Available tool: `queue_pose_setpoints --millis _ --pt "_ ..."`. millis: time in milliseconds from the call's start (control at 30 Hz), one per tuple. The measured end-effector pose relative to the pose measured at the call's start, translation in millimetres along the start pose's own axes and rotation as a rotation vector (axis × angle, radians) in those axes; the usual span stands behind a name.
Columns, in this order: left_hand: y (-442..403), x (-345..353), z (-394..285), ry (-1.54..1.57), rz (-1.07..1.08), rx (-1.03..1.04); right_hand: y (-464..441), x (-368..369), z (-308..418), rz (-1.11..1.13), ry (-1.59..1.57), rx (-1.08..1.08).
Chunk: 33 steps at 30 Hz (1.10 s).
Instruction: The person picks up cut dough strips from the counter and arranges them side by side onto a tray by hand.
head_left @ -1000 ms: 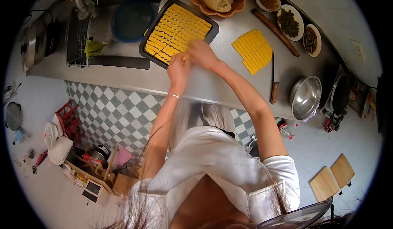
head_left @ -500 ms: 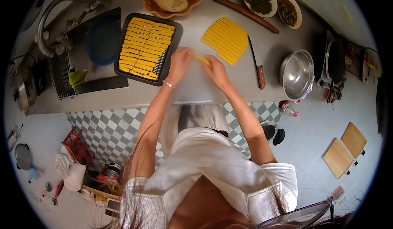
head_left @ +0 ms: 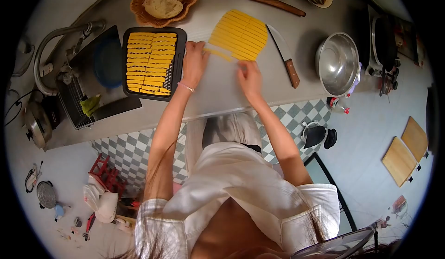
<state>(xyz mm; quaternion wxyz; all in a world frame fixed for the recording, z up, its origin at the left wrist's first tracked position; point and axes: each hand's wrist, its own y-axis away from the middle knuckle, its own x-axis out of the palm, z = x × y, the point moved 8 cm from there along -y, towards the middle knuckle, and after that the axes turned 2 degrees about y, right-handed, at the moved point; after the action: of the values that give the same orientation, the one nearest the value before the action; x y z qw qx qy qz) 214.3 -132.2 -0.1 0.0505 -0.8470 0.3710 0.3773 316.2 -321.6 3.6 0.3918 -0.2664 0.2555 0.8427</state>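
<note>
My left hand is closed on one end of a yellow dough strip, which slants right, slightly blurred, toward the cut sheet. My right hand is at the near edge of the sliced yellow dough sheet; motion smears its fingers, so their grip is unclear. Left of my left hand, a dark perforated baking tray holds two columns of yellow strips. A knife with a wooden handle lies to the right of the sheet.
Behind the sheet is a wooden rolling pin. A basket with dough stands at the back left, two dishes of food at the back right. A metal bowl is on the right, the sink and faucet on the left.
The view has shifted. The strip was stretched between both hands; now its right end lies apart from my right hand, which has moved to the dough sheet's near edge.
</note>
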Motion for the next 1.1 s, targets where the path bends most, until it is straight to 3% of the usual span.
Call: queue_pose_setpoints --millis 133,367,500,767,900,1000,1100 --pt "19.9 42.0 -19.4 -0.062 0.047 0.184 15.0 -16.2 -57.1 -0.065 -0.155 0.157" --pt "28.0 77.4 -56.0 -0.299 -0.073 0.183 7.0 -11.1 -77.7 -0.148 -0.176 0.209" --pt "29.6 83.2 -49.3 -0.213 -0.152 0.094 6.3 -7.0 -84.8 -0.12 -0.196 0.228" --pt "29.1 88.6 -57.8 -0.105 -0.12 0.012 -2.2 -29.1 -51.4 -0.096 -0.148 -0.051" --pt "35.9 85.5 -67.3 -0.127 -0.156 0.1 -22.7 -44.2 -10.5 -0.04 0.031 -0.368" --pt "46.2 89.0 -72.1 -0.152 -0.156 0.216 -41.6 -31.4 2.0 0.176 0.08 -0.541" --pt "57.6 90.6 -78.5 -0.12 -0.185 0.308 -51.3 -20.2 4.2 0.254 0.126 -0.708"
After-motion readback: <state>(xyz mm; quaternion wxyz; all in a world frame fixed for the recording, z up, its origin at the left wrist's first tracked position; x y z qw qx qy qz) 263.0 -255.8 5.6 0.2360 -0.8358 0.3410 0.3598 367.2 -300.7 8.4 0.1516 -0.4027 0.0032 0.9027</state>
